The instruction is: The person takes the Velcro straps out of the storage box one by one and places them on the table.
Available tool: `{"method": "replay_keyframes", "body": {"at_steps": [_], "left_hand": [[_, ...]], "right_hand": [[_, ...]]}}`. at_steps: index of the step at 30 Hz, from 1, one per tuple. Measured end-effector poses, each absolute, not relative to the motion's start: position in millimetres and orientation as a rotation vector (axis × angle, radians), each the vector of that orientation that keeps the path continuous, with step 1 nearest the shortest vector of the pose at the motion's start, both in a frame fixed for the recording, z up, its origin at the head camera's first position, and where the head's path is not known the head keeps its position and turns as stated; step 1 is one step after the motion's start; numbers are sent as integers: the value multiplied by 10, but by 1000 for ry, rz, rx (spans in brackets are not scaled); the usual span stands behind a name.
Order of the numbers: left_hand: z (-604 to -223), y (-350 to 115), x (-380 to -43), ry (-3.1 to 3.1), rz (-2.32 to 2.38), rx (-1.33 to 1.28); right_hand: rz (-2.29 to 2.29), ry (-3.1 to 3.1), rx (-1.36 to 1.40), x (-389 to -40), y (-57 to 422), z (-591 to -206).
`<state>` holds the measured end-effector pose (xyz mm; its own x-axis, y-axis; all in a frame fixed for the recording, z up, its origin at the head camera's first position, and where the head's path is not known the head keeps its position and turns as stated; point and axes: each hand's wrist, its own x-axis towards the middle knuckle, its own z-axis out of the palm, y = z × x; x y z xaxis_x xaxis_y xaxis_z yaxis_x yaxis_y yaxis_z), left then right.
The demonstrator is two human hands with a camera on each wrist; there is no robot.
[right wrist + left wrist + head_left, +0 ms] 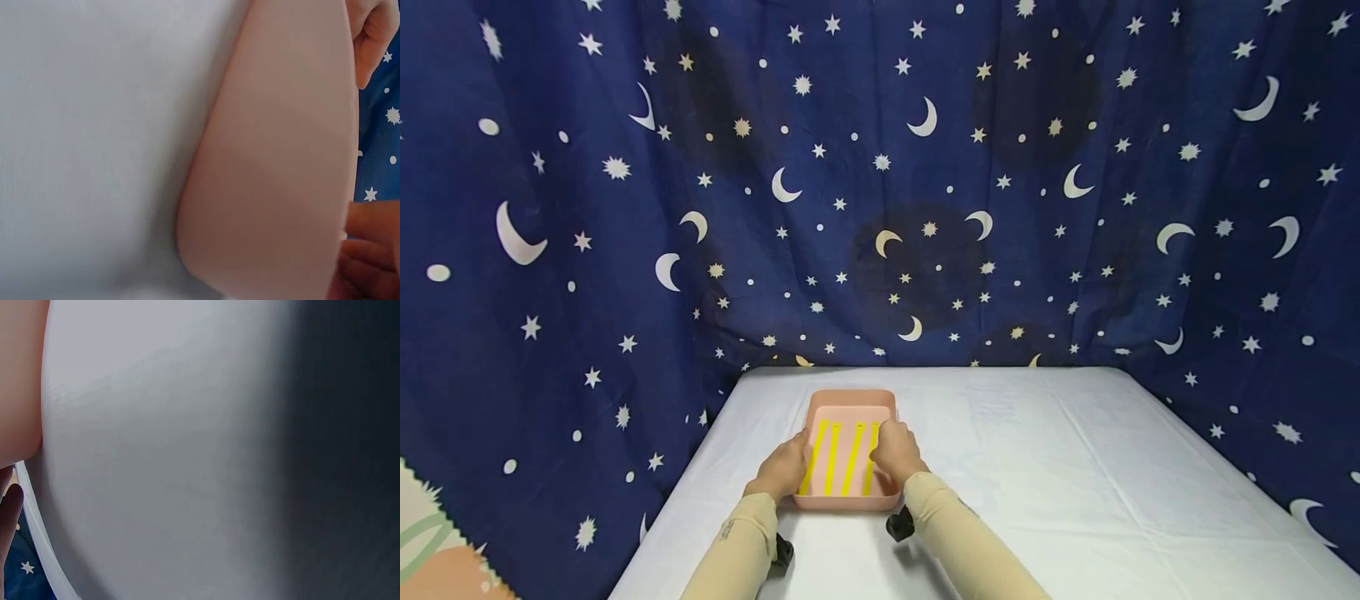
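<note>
A pink rectangular tray [847,503] with raised walls stands on the white-covered table. Several thin yellow strips [831,458] with small heads at their far ends lie lengthwise inside it, spaced side by side. My left hand [786,467] grips the tray's left wall, fingertips at the rim. On the opposite side my right hand [895,450] holds the right wall, its thumb side reaching over the rim beside the rightmost strip. The tray's outer wall [269,162] fills much of the right wrist view; only a bit of it shows in the left wrist view.
The white cloth [1037,467] covers the table around the tray. A dark blue curtain [880,183] with moons and stars hangs behind and at both sides. Patterned fabric [437,542] shows at the lower left. Black devices [900,525] sit under both wrists.
</note>
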<state>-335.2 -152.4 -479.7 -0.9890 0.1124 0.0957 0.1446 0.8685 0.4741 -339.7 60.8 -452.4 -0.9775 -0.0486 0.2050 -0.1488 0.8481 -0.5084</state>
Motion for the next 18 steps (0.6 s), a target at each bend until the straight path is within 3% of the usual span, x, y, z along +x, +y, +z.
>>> {"method": "replay_keyframes", "body": {"at_steps": [18], "left_hand": [[-4815,-1482,-3361,-2991,-804,-147]], "right_hand": [[730,-2846,126,-3355,455,-4683]]}}
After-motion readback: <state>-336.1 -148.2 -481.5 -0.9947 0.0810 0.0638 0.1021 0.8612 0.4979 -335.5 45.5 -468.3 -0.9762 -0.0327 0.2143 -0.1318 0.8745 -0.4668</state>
